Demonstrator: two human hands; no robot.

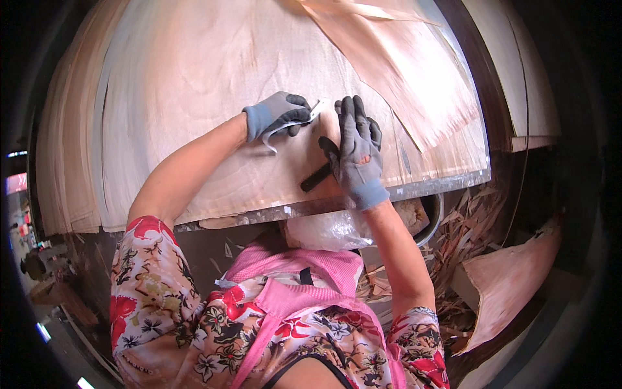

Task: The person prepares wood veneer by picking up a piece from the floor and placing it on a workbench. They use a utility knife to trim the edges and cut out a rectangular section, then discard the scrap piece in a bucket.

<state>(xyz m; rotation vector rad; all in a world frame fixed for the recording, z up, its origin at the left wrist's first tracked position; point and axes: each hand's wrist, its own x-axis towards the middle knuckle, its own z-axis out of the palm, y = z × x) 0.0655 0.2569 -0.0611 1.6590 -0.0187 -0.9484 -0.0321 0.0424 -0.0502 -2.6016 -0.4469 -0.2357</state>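
Observation:
My left hand [284,113], in a grey work glove with dark fingertips, pinches a narrow strip of white tape [318,110] with small holes. The tape's loose tail curls below the fingers. Beneath both hands lies a broad pale wood veneer sheet [209,92]. My right hand [357,141] is over the sheet, its longer fingers stretched forward and the outer ones bent. A flat black tool [316,178] sticks out from under its palm on the thumb side; the palm hides the rest. The right glove has a hole on its back.
A loose veneer piece [413,82] overlaps the sheet at the right. Below the table edge [286,211] are a clear plastic bag [330,228] and a round container [435,221]. Veneer scraps [466,223] cover the floor at right, by a curved veneer sheet [515,277].

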